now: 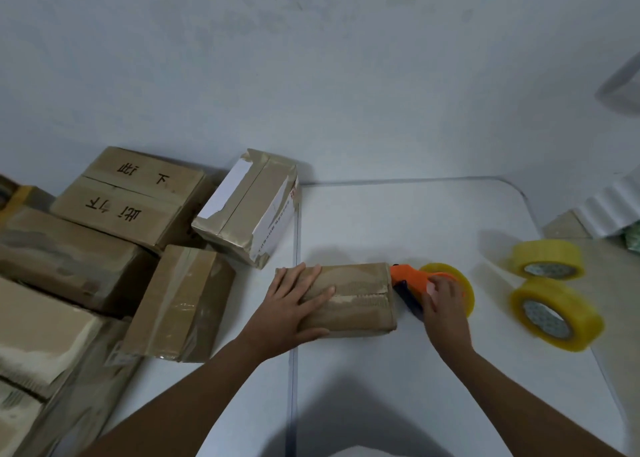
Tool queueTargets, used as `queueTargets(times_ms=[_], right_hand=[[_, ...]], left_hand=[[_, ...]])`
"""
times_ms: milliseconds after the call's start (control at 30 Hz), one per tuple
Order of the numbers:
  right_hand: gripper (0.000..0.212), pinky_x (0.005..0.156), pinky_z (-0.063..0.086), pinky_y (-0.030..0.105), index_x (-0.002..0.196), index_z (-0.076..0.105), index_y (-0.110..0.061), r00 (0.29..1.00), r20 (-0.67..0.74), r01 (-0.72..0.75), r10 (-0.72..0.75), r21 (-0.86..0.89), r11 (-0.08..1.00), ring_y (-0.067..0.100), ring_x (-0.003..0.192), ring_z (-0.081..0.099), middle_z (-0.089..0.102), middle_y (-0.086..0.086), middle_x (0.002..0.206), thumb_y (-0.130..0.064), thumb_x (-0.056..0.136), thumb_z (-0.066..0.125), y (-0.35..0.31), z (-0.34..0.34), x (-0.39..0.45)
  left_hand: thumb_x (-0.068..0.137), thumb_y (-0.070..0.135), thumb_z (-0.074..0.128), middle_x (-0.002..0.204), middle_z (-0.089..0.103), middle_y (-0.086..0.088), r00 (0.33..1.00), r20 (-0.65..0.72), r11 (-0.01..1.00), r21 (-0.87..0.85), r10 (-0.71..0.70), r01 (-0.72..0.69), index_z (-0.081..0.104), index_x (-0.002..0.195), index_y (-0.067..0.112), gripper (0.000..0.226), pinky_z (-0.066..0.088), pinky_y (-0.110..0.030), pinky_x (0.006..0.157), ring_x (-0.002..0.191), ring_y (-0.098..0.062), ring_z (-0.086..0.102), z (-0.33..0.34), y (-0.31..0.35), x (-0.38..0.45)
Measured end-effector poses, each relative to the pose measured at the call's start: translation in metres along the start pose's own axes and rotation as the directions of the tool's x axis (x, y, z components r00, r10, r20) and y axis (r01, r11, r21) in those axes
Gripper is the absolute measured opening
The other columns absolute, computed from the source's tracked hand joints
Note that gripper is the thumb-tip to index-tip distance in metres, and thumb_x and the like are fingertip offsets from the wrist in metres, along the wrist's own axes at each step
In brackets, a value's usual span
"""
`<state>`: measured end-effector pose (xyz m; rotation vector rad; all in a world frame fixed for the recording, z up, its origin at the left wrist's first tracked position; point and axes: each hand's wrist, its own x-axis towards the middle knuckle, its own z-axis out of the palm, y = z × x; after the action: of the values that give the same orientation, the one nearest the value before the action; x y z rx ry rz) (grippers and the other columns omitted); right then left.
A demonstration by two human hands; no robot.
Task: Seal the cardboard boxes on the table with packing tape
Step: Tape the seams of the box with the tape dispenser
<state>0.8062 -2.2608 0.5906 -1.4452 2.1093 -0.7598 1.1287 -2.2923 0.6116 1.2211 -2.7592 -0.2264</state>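
centrally, one small brown cardboard box point(349, 299) lies on the white surface point(381, 370), its top seam torn and rough. left hand point(294, 309) lies flat on the box's left end, fingers spread and straight, pressing down. right hand point(445, 304) curls round the orange plastic tape dispenser point(410, 278), which carries one yellowish roll of packing tape point(464, 283); the dispenser's nose touches the box's right end.

count of loose rolls: two yellowish rolls of packing tape, one farther point(547, 259), one nearer point(557, 314), both at the right edge of the surface, well apart from the box, just beside each other.

other boxes, left side: one taped brown carton with white label patches point(247, 207); one tape-wrapped brown carton point(180, 302) near the left forearm; one wide brown carton with black handwritten characters point(131, 193); more brown cartons point(62, 259) piled at the far left, partly cut off, number unclear.

white corrugated sheet point(609, 203) at far right, beyond the surface's corner. pale wall point(311, 58) behind.
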Motion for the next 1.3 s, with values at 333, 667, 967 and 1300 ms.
queueTargets(times_ms=[333,667,967,1300], right_hand=[[0.051,0.075,0.053,0.046,0.130,0.037,-0.007,0.932,0.346,0.086,0.104,-0.491,0.867,0.035,0.100,0.058,0.055,0.014,0.117,-0.041,0.095,0.055,0.036,0.010,0.018],[0.023,0.065,0.041,0.035,0.102,0.057,-0.007,0.973,0.176,-0.161,0.152,0.034,0.986,0.028,0.081,0.058,0.064,0.012,0.092,-0.029,0.100,0.050,-0.028,-0.076,0.039],[0.041,0.057,0.040,0.023,0.067,0.062,-0.022,0.952,0.265,0.125,-0.151,0.113,0.986,0.005,0.057,0.058,0.062,-0.007,0.060,-0.053,0.093,0.053,-0.135,-0.109,0.017],[0.041,0.059,0.041,0.018,0.078,0.068,-0.024,0.881,0.409,0.271,-0.236,-0.028,0.962,0.005,0.067,0.061,0.067,-0.008,0.072,-0.060,0.090,0.052,-0.143,-0.082,0.011]], left_hand=[[0.094,0.072,0.039,0.166,0.015,-0.005,0.998,0.046,0.999,0.014,-0.033,0.032,0.030,0.154,0.036,0.071,0.011,-0.053,0.121,0.152,-0.030,0.009,-0.003,0.001,-0.001],[0.094,0.071,0.041,0.165,0.016,-0.004,1.000,0.013,1.000,-0.029,-0.011,0.011,0.031,0.154,0.035,0.071,0.016,-0.055,0.119,0.152,-0.029,0.012,0.000,0.004,0.004],[0.093,0.073,0.040,0.161,0.027,-0.003,0.999,0.036,0.997,-0.072,0.040,-0.038,0.037,0.151,0.036,0.069,0.015,-0.052,0.120,0.150,-0.030,0.017,0.005,0.020,0.031],[0.091,0.078,0.034,0.162,0.026,0.004,0.996,0.082,0.993,-0.117,0.019,-0.009,0.030,0.153,0.037,0.074,0.000,-0.045,0.124,0.153,-0.021,0.005,0.002,0.020,0.029]])
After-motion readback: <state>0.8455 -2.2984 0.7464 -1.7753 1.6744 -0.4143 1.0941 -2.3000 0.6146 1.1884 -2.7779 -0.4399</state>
